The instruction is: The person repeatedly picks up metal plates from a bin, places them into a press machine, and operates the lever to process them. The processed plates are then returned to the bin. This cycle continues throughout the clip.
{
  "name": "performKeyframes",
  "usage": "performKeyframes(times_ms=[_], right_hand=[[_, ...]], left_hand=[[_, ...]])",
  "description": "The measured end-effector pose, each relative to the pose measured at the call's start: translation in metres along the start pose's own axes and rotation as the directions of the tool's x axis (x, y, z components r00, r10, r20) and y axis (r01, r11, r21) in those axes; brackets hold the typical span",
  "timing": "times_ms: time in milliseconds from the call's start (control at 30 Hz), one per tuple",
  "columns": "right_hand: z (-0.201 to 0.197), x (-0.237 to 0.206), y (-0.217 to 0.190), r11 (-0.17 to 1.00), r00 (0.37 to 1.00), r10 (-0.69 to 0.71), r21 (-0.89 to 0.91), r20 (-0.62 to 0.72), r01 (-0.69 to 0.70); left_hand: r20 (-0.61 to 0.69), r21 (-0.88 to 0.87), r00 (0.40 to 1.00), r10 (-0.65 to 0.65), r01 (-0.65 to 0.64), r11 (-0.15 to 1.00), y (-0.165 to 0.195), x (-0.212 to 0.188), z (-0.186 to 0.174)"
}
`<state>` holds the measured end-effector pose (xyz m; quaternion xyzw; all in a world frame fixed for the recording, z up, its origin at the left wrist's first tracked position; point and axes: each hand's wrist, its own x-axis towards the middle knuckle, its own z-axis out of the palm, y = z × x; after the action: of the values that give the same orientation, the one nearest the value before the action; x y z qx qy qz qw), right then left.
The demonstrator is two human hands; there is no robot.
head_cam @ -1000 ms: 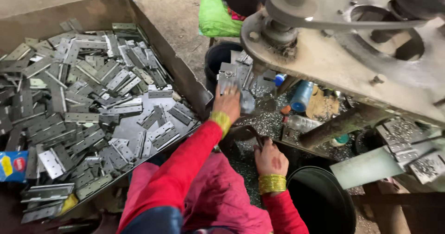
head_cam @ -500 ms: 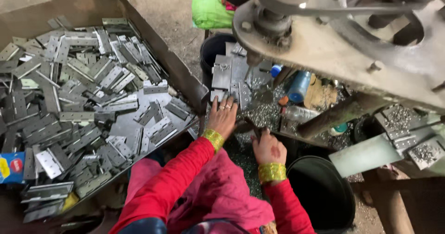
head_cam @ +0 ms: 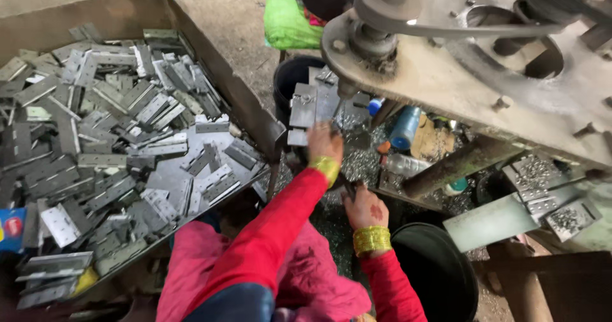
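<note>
My left hand point(head_cam: 324, 142), in a red sleeve with a gold bangle, reaches forward under the press and grips a stack of grey metal hinge plates point(head_cam: 310, 107) held upright against the machine's bed. My right hand point(head_cam: 364, 208), also bangled, sits lower and nearer to me, its fingers curled around a small dark tool point(head_cam: 348, 188). The large grey press point(head_cam: 446, 73) with its round head overhangs both hands. Small metal chips point(head_cam: 363, 162) litter the bed around them.
A big brown crate point(head_cam: 242, 99) on the left is heaped with several grey hinges point(head_cam: 127, 137). A black bucket point(head_cam: 440, 271) stands at lower right and another dark tub point(head_cam: 290, 80) behind the plates. A blue spool point(head_cam: 405, 127), a green bag point(head_cam: 290, 22) and trays of small parts point(head_cam: 548, 194) surround the press.
My left hand dipped back toward me, then pushed forward again with the hinge plates under the press. The right hand stayed almost where it was. The view shifted slightly.
</note>
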<state>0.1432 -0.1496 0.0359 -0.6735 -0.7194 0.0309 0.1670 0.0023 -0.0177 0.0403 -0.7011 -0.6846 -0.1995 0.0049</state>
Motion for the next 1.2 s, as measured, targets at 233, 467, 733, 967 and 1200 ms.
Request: performKeyframes(times_ms=[233, 467, 733, 967, 1200], right_hand=[[0.010, 0.008, 0.005, 0.997, 0.985, 0.059, 0.046, 0.163, -0.067], [0.003, 0.003, 0.001, 0.998, 0.986, 0.068, -0.018, 0.150, -0.066], [-0.011, 0.006, -0.007, 0.992, 0.960, 0.111, 0.032, 0.258, -0.124], [-0.015, 0.003, -0.012, 0.989, 0.954, 0.123, 0.043, 0.272, -0.139], [0.003, 0.007, 0.008, 0.985, 0.946, 0.127, 0.077, 0.298, -0.156]], left_hand=[[-0.004, 0.196, 0.976, 0.217, -0.212, 0.957, -0.041, -0.045, 0.004], [0.306, 0.144, 0.946, 0.111, -0.161, 0.976, -0.030, -0.010, -0.010], [0.396, 0.294, 0.918, 0.031, -0.159, 0.942, -0.023, -0.019, -0.030], [0.259, 0.212, 0.957, 0.133, -0.191, 0.958, -0.035, -0.036, -0.034], [0.174, 0.366, 0.982, 0.079, -0.139, 0.920, -0.015, 0.002, -0.007]])
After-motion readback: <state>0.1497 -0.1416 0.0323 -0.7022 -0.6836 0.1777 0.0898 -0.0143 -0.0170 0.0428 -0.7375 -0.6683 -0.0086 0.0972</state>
